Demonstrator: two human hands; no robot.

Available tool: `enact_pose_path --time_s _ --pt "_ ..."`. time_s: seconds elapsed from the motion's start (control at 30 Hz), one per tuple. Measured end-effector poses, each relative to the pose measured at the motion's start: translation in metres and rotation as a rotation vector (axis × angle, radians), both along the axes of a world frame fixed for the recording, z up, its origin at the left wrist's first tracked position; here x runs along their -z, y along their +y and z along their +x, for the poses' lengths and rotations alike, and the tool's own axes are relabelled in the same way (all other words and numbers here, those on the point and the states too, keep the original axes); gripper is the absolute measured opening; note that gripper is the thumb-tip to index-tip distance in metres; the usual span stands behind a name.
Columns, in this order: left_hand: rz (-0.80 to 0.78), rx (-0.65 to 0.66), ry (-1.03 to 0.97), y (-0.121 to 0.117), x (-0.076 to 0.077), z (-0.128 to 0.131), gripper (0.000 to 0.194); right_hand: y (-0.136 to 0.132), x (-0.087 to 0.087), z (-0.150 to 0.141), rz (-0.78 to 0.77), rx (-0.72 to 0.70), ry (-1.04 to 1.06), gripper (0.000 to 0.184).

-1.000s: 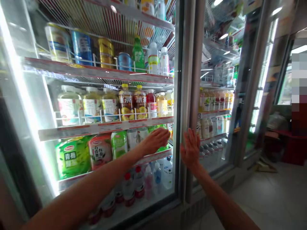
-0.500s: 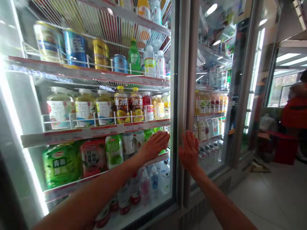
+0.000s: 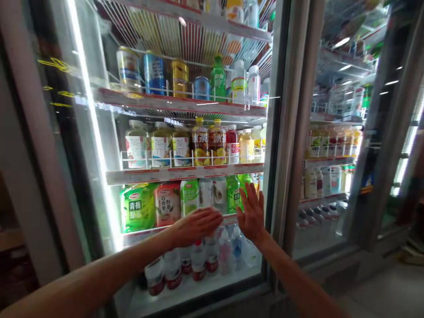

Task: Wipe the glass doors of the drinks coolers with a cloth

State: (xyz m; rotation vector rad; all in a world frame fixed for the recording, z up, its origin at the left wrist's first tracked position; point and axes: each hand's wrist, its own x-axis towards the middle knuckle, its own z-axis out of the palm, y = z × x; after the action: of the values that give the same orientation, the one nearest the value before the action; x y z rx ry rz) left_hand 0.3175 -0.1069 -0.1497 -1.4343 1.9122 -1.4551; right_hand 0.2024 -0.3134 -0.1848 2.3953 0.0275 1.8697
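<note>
Both of my hands are raised in front of the glass door of a lit drinks fridge [image 3: 285, 145]. My left hand [image 3: 198, 223] has its fingers stretched out flat and pointing right, with nothing in it. My right hand [image 3: 252, 212] is upright with fingers spread, close to the door's right side; I cannot tell whether it touches the glass. Behind the hands, green bottles [image 3: 233, 194] and a white carton-like pack [image 3: 206, 192] stand on a shelf. Clear bottles with red labels [image 3: 198, 263] are on the bottom level, partly hidden by my left arm.
Iced tea bottles [image 3: 200, 143] line the middle shelf, and cans [image 3: 154, 73] stand on the shelf above. A big green bottle [image 3: 137, 207] is at the lower left. Another fridge door with juice bottles [image 3: 331, 141] stands to the right, above a tiled floor [image 3: 374, 287].
The view has turned left, so the fridge sits further right in it. My right hand has shifted from the door frame to before the glass, and my left hand is lower.
</note>
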Motion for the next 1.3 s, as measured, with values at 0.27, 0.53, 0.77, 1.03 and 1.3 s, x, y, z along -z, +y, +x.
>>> enact_pose_path --time_s 0.27,0.53,0.77,1.03,1.3 --pt "-0.233 -0.101 0.087 0.090 0.001 0.024 0.044 0.050 -0.011 0.028 -0.024 -0.089 -0.027 0.062" --pt "-0.542 -0.178 0.107 0.160 0.006 0.045 0.048 0.098 -0.026 0.047 -0.060 -0.158 -0.045 0.062" --pt "-0.401 -0.209 0.152 0.197 0.025 0.056 0.047 0.112 -0.030 0.052 -0.096 -0.178 -0.025 0.061" --pt "-0.267 -0.127 0.071 0.173 -0.019 0.046 0.043 0.098 -0.035 0.051 -0.102 -0.137 -0.027 0.060" --pt "-0.579 -0.116 0.033 0.145 -0.080 0.047 0.052 0.074 -0.044 0.045 -0.082 -0.094 -0.065 0.058"
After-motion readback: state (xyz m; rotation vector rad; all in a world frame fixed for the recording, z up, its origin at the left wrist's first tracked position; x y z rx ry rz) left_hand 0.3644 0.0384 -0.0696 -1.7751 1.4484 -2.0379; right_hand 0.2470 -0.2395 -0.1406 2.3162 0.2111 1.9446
